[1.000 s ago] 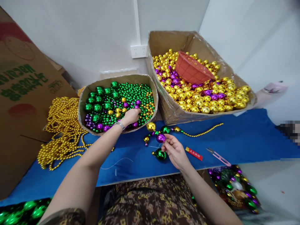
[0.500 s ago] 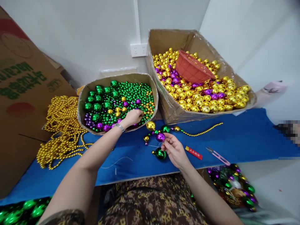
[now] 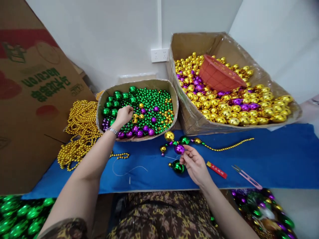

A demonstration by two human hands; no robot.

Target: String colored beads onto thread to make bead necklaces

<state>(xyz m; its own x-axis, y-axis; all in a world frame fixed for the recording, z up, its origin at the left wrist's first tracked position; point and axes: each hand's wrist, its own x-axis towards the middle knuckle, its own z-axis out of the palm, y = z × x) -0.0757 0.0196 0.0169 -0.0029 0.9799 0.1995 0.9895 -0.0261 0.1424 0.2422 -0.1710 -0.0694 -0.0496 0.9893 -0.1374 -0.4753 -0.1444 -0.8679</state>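
Note:
Above the bead box on the left, my left hand (image 3: 124, 116) is closed in a pinch on a fine thread. Only a short bit of this thread shows, rising from the large gold bead (image 3: 169, 136); the rest is lost against the beads. Over the blue cloth, my right hand (image 3: 195, 163) pinches a large purple bead (image 3: 179, 149) between thumb and fingertips. That bead belongs to a strung cluster with a green bead (image 3: 184, 140), smaller gold and purple beads, and a gold bead chain (image 3: 228, 148) trailing right. Just below lies a big green bead (image 3: 178, 167).
A cardboard box (image 3: 175, 114) holds green, purple and gold beads. Behind right, a larger carton (image 3: 189, 129) holds gold and purple beads and a red basket (image 3: 220, 74). Gold bead strands (image 3: 82, 129) lie left. Pink thread snips (image 3: 249, 177) and a red packet (image 3: 216, 170) lie right.
My left hand has moved left and slightly up across the bead box, away from the gold bead. My right hand still holds the purple bead. The view has shifted left.

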